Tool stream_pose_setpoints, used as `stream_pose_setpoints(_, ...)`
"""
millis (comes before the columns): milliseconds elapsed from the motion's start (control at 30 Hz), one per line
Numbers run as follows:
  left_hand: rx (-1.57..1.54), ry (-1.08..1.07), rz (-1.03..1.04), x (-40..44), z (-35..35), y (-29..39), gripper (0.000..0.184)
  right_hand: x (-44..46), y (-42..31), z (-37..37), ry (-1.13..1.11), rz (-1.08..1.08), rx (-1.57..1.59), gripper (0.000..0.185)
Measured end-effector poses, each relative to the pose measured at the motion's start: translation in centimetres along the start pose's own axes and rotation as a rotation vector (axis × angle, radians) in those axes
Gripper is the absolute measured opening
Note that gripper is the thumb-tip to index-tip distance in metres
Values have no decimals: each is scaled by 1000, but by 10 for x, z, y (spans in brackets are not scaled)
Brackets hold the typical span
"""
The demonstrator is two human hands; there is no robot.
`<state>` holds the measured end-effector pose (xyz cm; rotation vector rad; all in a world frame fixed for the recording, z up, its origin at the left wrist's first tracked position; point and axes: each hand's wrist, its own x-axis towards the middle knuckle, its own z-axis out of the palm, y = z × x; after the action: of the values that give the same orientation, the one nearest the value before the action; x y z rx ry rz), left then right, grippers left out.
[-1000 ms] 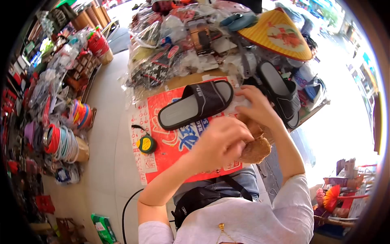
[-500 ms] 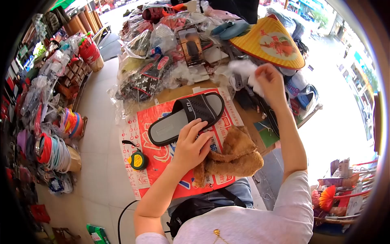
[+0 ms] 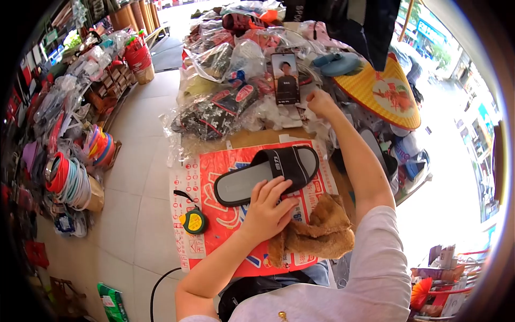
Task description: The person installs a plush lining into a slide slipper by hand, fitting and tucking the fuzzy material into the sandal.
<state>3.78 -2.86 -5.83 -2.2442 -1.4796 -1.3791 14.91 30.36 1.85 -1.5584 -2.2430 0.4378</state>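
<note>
A black slide sandal [image 3: 295,172] with a grey footbed lies on a red and white printed sheet [image 3: 214,161]. My left hand [image 3: 266,212] rests against its near edge, fingers stretched out over the strap's side. Under and beside that hand is a brown fuzzy cloth [image 3: 322,236]. My right hand [image 3: 322,104] is closed, reaching to the far side beside a propped phone [image 3: 285,79] whose screen shows a person. White crumpled material [image 3: 317,126] lies just below it; what its fingers hold, if anything, is hidden.
A tape measure [image 3: 193,221] lies on the sheet's left. Bagged shoes [image 3: 214,110] pile up behind. A yellow conical hat [image 3: 378,94] and blue slippers [image 3: 338,63] are at the back right. Goods such as coiled hoses [image 3: 72,185] line the left floor.
My right hand has moved left toward the phone, and the white material it held no longer shows in its fingers. The phone screen now shows a person. My left hand stays at the sandal.
</note>
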Motion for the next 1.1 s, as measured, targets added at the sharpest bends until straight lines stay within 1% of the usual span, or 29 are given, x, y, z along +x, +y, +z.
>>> stream_pose_setpoints(33, 0, -14, -3, -1, 0, -1, 25, 10, -1, 7, 1, -11, -2, 24)
stream_pose_setpoints(100, -5, -32, -10, 0, -1, -3, 25, 34, 11, 30, -33, 203, 402, 37)
stream_pose_setpoints(133, -3, -26, -12, 0, -1, -3, 25, 60, 41, 54, -35, 198, 399, 37)
stream_pose_setpoints(167, -13, -29, -14, -1, -1, -4, 25, 97, 85, 83, -57, 88, 429, 42)
stream_pose_setpoints(233, -19, -40, -17, 0, -2, -4, 25, 106, 88, 87, -86, -24, 450, 48)
stream_pose_setpoints(300, -28, -42, -20, 0, -2, -5, 25, 56, 35, 45, -113, 453, 1163, 70)
stream_pose_setpoints(333, -33, -47, -18, 0, -2, -5, 25, 50, 31, 37, -118, 457, 1159, 70)
stream_pose_setpoints(400, -34, -54, -26, 0, -2, -5, 25, 43, 27, 31, -298, 441, 1206, 100)
stream_pose_setpoints(433, -34, -59, -28, 0, -2, -5, 26, 43, 28, 32, -301, 446, 1205, 100)
stream_pose_setpoints(500, -37, -63, -30, -1, -2, -5, 26, 46, 25, 31, -370, 470, 1239, 111)
stream_pose_setpoints(533, -37, -64, -29, 0, -2, -5, 26, 51, 28, 35, -371, 470, 1239, 111)
stream_pose_setpoints(600, -40, -64, -29, 0, -2, -5, 26, 61, 33, 44, -321, 540, 1427, 106)
stream_pose_setpoints(633, -43, -65, -30, 0, -2, -4, 26, 56, 26, 44, -320, 540, 1428, 106)
stream_pose_setpoints(700, -43, -67, -29, 0, -2, -5, 25, 39, 0, 45, -6, 571, 1505, 91)
stream_pose_setpoints(733, -44, -67, -30, 0, -2, -5, 25, 41, 2, 49, -5, 571, 1506, 91)
stream_pose_setpoints(800, -43, -68, -25, -1, -2, -5, 26, 44, 2, 59, 206, 576, 1627, 58)
stream_pose_setpoints(833, -42, -69, -22, -1, -3, -6, 26, 50, 8, 65, 204, 573, 1628, 58)
stream_pose_setpoints(900, -40, -75, -22, -1, -4, -6, 26, 64, 20, 75, 363, 420, 1664, 51)
stream_pose_setpoints(1000, -48, -84, -27, 1, -6, -6, 27, 66, 21, 72, 339, 369, 1649, 49)
stream_pose_setpoints(1100, -53, -84, -27, 0, -5, -6, 27, 68, 21, 70, 370, 356, 1634, 49)
